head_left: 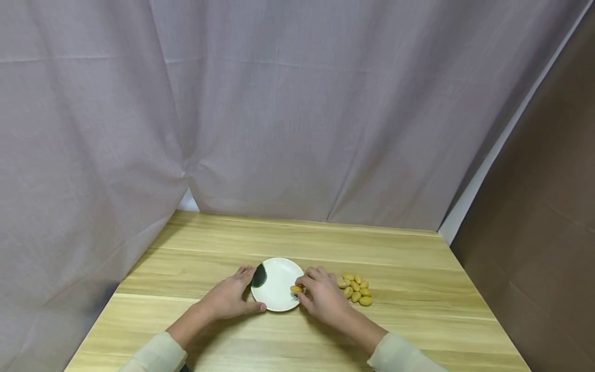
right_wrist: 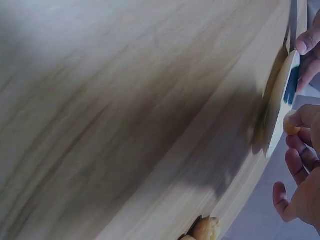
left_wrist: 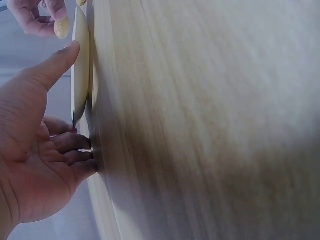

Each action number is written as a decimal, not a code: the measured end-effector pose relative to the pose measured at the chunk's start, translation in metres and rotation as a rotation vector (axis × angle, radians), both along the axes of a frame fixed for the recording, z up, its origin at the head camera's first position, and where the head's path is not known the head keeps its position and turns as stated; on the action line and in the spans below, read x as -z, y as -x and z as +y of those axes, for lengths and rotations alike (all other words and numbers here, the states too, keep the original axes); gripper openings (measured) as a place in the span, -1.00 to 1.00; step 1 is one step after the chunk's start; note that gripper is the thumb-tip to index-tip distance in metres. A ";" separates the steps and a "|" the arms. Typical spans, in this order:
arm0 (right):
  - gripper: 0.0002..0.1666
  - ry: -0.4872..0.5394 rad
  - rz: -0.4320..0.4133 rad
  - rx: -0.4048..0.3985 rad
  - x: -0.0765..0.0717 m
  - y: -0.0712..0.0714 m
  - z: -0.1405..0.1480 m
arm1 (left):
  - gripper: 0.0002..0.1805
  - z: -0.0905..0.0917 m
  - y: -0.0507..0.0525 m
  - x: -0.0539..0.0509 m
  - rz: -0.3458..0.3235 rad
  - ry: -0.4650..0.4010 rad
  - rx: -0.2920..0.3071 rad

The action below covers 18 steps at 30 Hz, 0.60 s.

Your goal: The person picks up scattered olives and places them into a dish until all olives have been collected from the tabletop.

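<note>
A small white plate with a dark green patch and a small dark drawing lies on the wooden table. My left hand holds its left side, thumb at the near rim and fingers at the left rim. Over the plate's right part, my right hand pinches a small yellow oval piece, nut-like in shape, between thumb and fingers. The left wrist view shows this pinched piece just apart from the plate. To the right of my right hand lies a group of several similar yellow pieces.
The wood-grain table reaches back to a grey curtain, which also hangs along the left side. A brown panel stands at the right edge.
</note>
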State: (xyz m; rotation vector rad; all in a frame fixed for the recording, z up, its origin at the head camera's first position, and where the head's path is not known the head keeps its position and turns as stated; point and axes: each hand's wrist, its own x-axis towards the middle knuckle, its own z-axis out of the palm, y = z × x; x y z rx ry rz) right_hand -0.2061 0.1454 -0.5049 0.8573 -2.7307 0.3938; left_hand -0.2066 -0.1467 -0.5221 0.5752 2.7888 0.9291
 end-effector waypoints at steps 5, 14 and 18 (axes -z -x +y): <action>-0.80 -0.051 0.005 0.010 0.001 0.002 -0.008 | 0.24 0.000 0.000 0.001 -0.002 -0.003 -0.004; -0.82 -0.072 -0.007 0.004 0.005 0.004 -0.017 | 0.24 0.000 0.000 0.002 -0.002 -0.010 0.003; -0.83 -0.070 -0.014 -0.004 0.005 0.004 -0.019 | 0.21 -0.001 0.002 0.003 0.024 -0.023 0.017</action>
